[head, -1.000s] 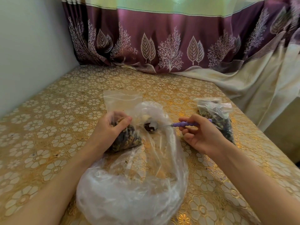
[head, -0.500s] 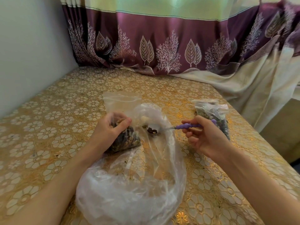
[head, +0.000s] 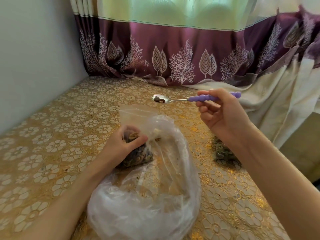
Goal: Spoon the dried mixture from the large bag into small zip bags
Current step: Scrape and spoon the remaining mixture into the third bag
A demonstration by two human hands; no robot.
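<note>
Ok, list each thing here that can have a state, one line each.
Spoon: held level in the air, a few dark pieces in its bowl.
Right hand: grips the spoon's purple handle.
Small zip bag: mouth open, part filled.
Left hand: holds the small zip bag.
Large bag: open, nearly empty.
Second small bag: filled, lying on the table.

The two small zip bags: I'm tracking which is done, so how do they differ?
The small bag in the left hand is gripped at its neck and held partly upright against the large bag; the other small bag lies untouched on the table, partly hidden by the right forearm. Both hold dark dried mixture.
</note>
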